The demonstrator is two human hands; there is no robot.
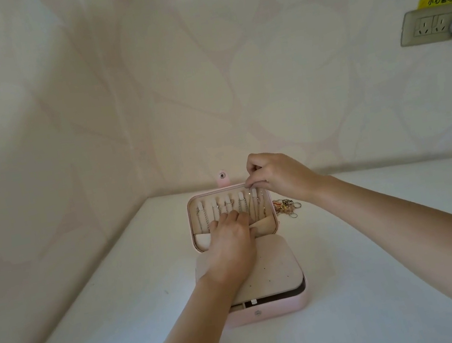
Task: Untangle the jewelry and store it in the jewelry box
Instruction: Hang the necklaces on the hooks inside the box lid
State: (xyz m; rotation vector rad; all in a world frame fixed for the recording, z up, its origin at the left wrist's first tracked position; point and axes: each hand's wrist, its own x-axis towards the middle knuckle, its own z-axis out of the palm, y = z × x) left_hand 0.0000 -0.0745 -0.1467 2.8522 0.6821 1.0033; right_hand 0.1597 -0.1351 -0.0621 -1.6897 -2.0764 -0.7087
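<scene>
A pink jewelry box [271, 309] stands open on the white table, its lid [273, 208] upright at the back. Several silver chains [203, 220] hang from white hook tabs inside the lid. My left hand [231, 237] lies flat against the lower part of the lid, fingers spread over the chains and the pocket. My right hand [275, 178] is at the lid's top right corner and pinches the top of a thin chain [256, 205] at the rightmost tab. A beige earring panel [277, 270] covers the box's base.
A small heap of tangled rings and colourful jewelry [287, 206] lies on the table just right of the lid. The lid's snap strap [222, 178] sticks up at the back. Walls close in behind and at the left. A wall socket [436, 23] with a plug sits upper right.
</scene>
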